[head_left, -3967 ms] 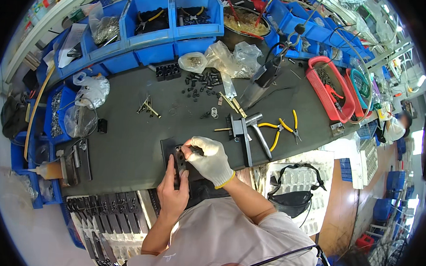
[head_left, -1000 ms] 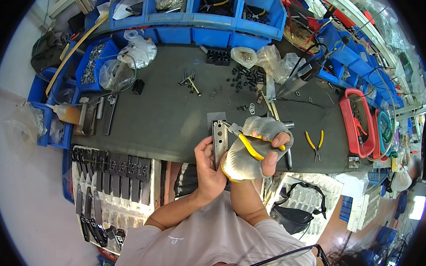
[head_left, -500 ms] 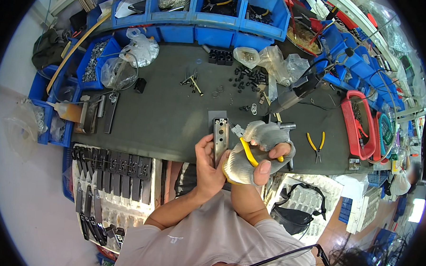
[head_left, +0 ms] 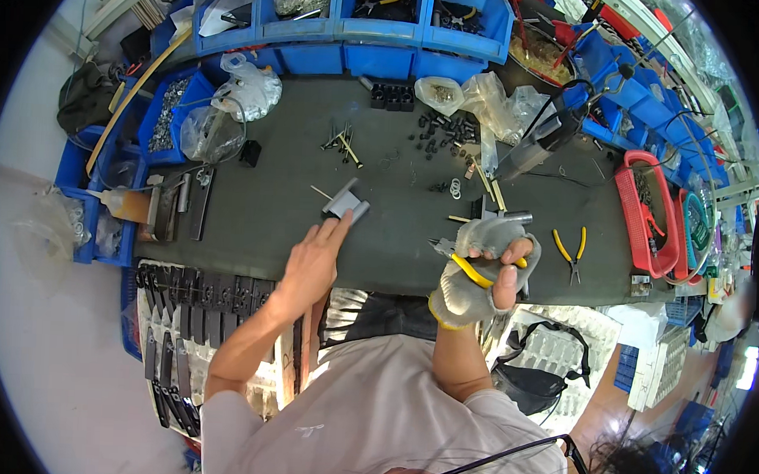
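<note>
My bare left hand (head_left: 312, 264) reaches over the bench with its fingers stretched out, the fingertips at the near edge of a small grey channel-shaped metal piece (head_left: 345, 203). Whether they press on it I cannot tell. A thin pale stick (head_left: 321, 192) lies beside that piece. My right hand (head_left: 490, 271), in a grey-white knitted glove with bare fingertips, is closed round yellow-handled pliers (head_left: 471, 273). Their metal jaws point left, above the bench's front edge. Just behind the glove lies a grey metal cylinder (head_left: 517, 218).
Black fittings (head_left: 447, 134) and pale rings (head_left: 455, 188) lie mid-bench; a power screwdriver (head_left: 536, 146) slants behind my right hand. Another pair of yellow-handled pliers (head_left: 572, 254) and a red basket (head_left: 647, 215) are at right. Blue bins (head_left: 379, 61) line the back. Black parts (head_left: 216, 302) fill a tray at lower left.
My left hand has moved left and forward, off the long metal housing with holes, which I no longer make out. My right hand, still with the pliers, has shifted slightly right.
</note>
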The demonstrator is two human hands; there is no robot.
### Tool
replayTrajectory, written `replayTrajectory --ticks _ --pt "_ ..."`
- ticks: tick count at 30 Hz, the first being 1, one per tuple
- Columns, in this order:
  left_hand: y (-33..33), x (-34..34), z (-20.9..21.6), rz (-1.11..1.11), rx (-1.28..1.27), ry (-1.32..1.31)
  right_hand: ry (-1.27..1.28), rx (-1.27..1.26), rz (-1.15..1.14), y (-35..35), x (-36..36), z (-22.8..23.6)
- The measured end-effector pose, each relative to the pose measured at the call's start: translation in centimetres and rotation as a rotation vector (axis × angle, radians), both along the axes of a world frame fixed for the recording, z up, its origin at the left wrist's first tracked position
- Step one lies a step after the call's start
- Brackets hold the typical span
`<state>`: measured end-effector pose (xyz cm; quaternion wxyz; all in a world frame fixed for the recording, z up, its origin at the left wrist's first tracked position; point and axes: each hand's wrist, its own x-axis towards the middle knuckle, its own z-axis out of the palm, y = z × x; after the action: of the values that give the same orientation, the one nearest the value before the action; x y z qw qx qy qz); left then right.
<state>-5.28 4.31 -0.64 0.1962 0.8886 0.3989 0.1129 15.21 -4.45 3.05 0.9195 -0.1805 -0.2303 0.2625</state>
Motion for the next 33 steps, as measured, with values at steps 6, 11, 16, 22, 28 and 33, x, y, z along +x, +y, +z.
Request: replayTrajectory --ticks 6,11,16,22,28,33 --pt "-0.3 -0.4 3.0 0.079 0.296 -0.184 -0.057 -0.110 0.020 -0.8 0.5 -2.3" --pt "-0.2 -1.4 0.6 -0.115 0.287 0.247 -0.116 -0.146 0.010 0.7 0.2 -2.0" --pt "0.6 -2.1 3.0 0.111 0.503 -0.046 -0.084 -0.229 -0.006 0.4 0.7 -3.4" --pt "0.2 -3.4 0.5 -0.067 0.359 0.215 -0.142 -0.305 0.016 1.0 0.1 -2.0" --pt "-0.2 -4.6 1.6 0.219 0.496 -0.178 -0.236 -0.336 -0.106 1.1 0.5 -4.0" --pt "-3.5 -2.1 0.8 0.368 -0.516 -1.063 -0.310 -0.579 0.145 1.9 0.6 -5.2"
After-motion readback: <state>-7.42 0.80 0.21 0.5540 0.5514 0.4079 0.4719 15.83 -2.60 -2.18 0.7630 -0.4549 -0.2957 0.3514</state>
